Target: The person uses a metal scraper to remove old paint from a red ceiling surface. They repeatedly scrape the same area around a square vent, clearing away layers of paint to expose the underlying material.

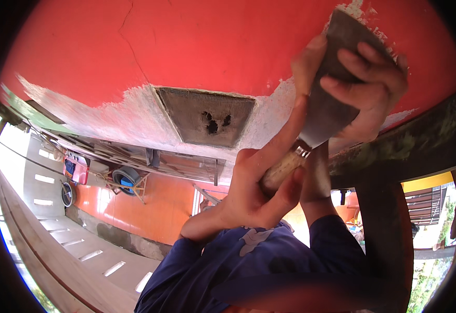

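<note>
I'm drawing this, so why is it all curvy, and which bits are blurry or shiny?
In the head view, the fisheye lens curves the long beam at left and leaves black corners; in the head view, the right hand looks slightly blurry, and the dark reddish shape at the bottom very blurry; in the head view, white glare shows on the orange surface.

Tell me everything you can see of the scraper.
The scraper has a wide, flat grey blade, metal-looking, a shiny collar and a pale, wood-looking handle. It slants up rightward, broad end at the red surface; firm contact is unclear. The left hand wraps the handle; the right hand lies across the blade.
</note>
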Demonstrator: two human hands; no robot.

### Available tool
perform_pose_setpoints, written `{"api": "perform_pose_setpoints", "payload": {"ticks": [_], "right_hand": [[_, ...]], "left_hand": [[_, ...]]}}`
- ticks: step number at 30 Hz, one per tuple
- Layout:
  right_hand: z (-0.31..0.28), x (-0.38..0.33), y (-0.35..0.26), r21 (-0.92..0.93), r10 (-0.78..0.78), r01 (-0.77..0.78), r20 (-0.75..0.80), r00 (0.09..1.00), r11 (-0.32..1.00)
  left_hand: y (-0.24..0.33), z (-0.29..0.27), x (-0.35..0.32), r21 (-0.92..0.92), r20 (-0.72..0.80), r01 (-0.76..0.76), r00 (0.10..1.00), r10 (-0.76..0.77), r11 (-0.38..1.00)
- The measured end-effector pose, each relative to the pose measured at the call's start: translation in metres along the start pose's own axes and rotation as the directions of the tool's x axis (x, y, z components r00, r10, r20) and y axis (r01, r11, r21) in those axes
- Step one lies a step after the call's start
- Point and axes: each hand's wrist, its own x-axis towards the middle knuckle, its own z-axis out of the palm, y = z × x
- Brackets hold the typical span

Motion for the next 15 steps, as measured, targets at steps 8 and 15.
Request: {"api": "perform_pose_setpoints", "payload": {"ticks": [8,15], "right_hand": [[-0.002,-0.025,-0.028,0.070,0.131,-0.129,-0.016,0.991,0.989],[-0.001,-0.019,-0.025,0.104,0.161,-0.159,-0.009,0.987,0.982]], "left_hand": [[-0.008,0.004,-0.016,-0.013,0.026,-0.006,1.000,0.006,1.000],[-0.003,-0.005,-0.012,0.047,0.039,-0.051,0.998,0.049,0.998]]}}
